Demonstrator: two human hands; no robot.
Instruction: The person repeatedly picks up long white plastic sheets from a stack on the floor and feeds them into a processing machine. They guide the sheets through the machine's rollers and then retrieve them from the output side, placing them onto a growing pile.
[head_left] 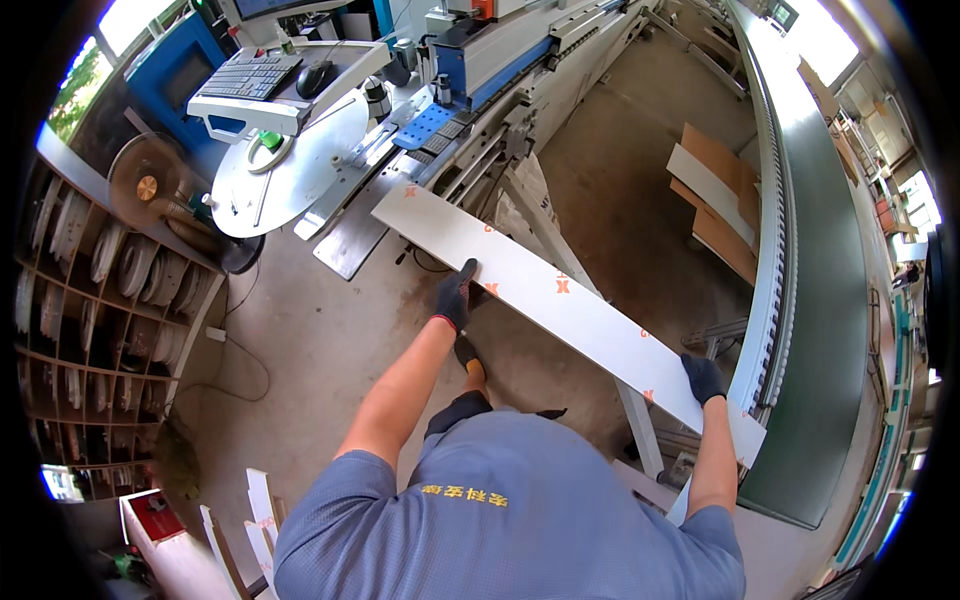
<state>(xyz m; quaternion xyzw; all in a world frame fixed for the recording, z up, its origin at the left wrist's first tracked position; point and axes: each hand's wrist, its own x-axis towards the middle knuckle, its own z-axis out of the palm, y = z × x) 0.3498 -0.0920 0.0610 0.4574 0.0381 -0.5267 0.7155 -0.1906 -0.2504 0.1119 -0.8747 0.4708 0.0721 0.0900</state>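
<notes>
A long white panel with small orange marks runs from the machine's infeed table at upper left down to the lower right. My left hand, in a dark glove, grips the panel's near edge about a third of the way along. My right hand, also gloved, holds the same edge near the panel's right end. The far end of the panel rests on the metal infeed plate of the machine.
A long edge-banding machine stretches across the top, with a round white table, keyboard and mouse at its left. A green conveyor curves down the right. Shelves of tape rolls stand left. Stacked boards lie on the floor.
</notes>
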